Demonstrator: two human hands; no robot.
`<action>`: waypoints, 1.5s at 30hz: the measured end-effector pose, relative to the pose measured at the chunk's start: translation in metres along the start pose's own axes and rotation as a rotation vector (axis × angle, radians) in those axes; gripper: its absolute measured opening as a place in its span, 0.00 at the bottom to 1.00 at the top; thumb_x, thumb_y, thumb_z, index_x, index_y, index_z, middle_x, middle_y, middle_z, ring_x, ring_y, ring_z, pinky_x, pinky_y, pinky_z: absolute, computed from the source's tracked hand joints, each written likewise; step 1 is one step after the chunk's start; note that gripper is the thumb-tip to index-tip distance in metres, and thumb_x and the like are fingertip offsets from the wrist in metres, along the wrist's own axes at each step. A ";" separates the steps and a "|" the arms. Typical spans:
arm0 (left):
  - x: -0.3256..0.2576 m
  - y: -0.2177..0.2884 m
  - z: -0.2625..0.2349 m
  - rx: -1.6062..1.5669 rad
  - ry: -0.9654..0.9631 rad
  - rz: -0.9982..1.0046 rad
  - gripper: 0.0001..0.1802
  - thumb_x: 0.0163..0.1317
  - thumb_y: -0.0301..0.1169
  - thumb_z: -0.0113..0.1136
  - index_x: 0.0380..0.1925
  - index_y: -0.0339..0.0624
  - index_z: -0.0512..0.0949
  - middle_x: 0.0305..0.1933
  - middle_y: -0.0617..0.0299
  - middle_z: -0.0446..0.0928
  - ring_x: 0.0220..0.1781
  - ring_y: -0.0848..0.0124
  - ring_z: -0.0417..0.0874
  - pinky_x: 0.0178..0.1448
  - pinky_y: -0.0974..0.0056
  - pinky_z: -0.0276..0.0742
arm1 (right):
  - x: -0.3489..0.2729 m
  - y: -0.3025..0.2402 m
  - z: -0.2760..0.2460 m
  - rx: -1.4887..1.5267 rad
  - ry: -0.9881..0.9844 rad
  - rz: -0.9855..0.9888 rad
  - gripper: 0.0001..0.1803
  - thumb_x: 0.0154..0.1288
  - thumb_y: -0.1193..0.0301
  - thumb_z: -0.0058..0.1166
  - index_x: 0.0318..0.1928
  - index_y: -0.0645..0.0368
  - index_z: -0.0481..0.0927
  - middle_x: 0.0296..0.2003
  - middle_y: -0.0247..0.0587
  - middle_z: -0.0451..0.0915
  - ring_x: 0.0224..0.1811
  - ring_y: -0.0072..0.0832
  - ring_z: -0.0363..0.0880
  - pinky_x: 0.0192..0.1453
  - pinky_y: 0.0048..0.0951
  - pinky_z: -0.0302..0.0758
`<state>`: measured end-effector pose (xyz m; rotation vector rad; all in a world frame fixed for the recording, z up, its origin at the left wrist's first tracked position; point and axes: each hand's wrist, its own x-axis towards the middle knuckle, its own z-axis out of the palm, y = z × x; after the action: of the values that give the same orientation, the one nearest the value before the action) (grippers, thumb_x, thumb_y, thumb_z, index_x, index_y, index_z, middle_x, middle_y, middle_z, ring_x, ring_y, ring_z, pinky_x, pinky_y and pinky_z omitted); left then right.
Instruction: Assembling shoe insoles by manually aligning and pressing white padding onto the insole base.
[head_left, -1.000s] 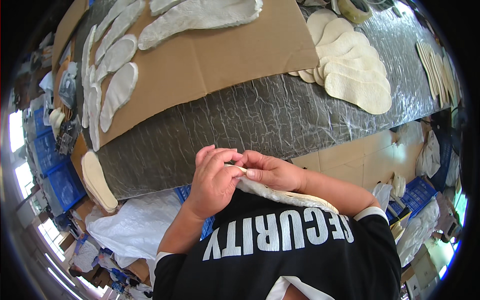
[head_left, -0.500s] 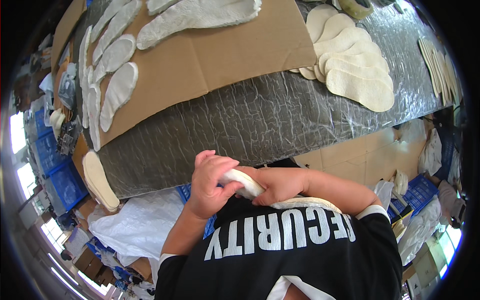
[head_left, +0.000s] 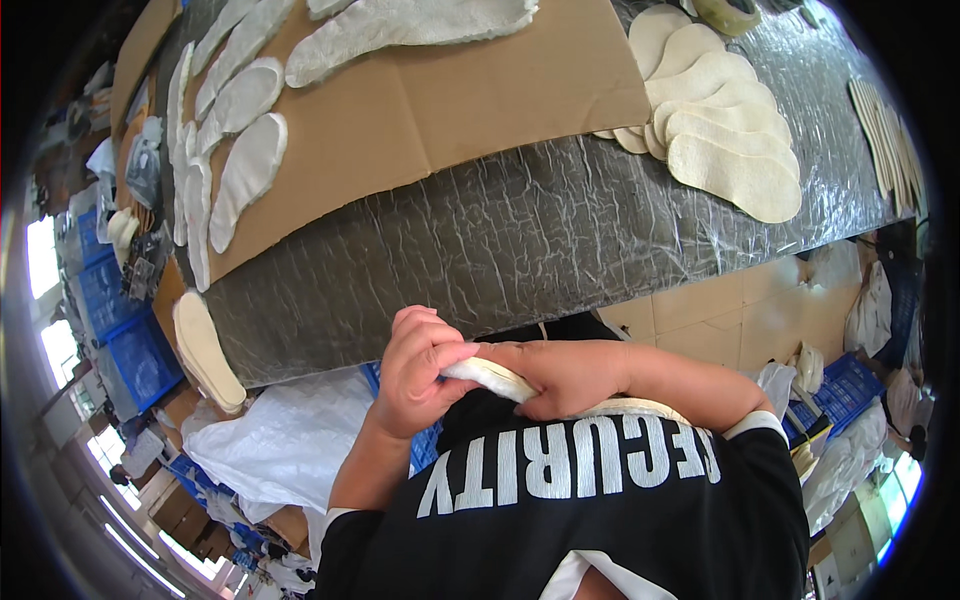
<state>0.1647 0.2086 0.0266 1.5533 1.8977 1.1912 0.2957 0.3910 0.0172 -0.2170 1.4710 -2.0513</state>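
Note:
A fleecy white insole (head_left: 487, 377) with a cream edge is held between my two hands, close to my chest. My left hand (head_left: 418, 365) pinches its left end, thumb below and fingers curled over the top. Around its middle, my right hand (head_left: 570, 377) is closed, thumb underneath. The part past my right hand runs along my shirt toward my right forearm, partly hidden by it. Fluffy white insoles (head_left: 245, 180) lie on a cardboard sheet (head_left: 480, 90) at the far left. Flat cream insoles (head_left: 735, 175) are fanned out at the far right.
The dark, plastic-covered table (head_left: 420, 240) has its near edge just beyond my hands. Cream insoles (head_left: 207, 350) sit at its left corner. A tape roll (head_left: 727, 16) and a row of insoles (head_left: 885, 140) are at the far right. White sacking (head_left: 275, 440) lies below left.
My view has shifted slightly, so the table's contents appear a little to the right. My fingers have moved along the insole; its end now lies flatter between my hands.

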 end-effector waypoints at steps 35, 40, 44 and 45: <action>0.027 0.025 0.045 0.324 -0.157 0.215 0.09 0.43 0.29 0.68 0.27 0.50 0.82 0.34 0.72 0.77 0.42 0.68 0.74 0.62 0.44 0.59 | -0.015 0.071 -0.012 0.668 0.132 0.073 0.22 0.75 0.62 0.40 0.55 0.66 0.77 0.49 0.41 0.79 0.51 0.24 0.76 0.56 0.26 0.71; 0.019 0.022 0.049 0.316 -0.120 0.285 0.09 0.45 0.27 0.63 0.29 0.48 0.80 0.37 0.70 0.79 0.43 0.68 0.76 0.61 0.46 0.60 | -0.017 0.069 -0.008 0.677 0.175 0.063 0.22 0.74 0.62 0.40 0.54 0.65 0.78 0.51 0.41 0.79 0.52 0.25 0.75 0.58 0.26 0.70; 0.013 0.021 0.050 0.339 -0.119 0.283 0.06 0.50 0.29 0.60 0.30 0.46 0.79 0.40 0.70 0.79 0.45 0.70 0.76 0.62 0.49 0.61 | -0.013 0.082 -0.004 0.436 0.255 0.047 0.22 0.73 0.63 0.40 0.55 0.66 0.78 0.53 0.44 0.78 0.55 0.28 0.75 0.61 0.28 0.69; 0.011 0.020 0.051 0.334 -0.105 0.273 0.06 0.50 0.28 0.60 0.30 0.46 0.79 0.39 0.70 0.79 0.44 0.70 0.76 0.61 0.51 0.61 | -0.012 0.083 -0.004 0.436 0.254 0.047 0.22 0.73 0.63 0.40 0.55 0.66 0.78 0.53 0.44 0.78 0.55 0.28 0.75 0.61 0.28 0.69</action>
<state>0.2121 0.2376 0.0172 2.0631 1.9336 0.9032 0.3348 0.3835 -0.0564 0.2598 1.1108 -2.3633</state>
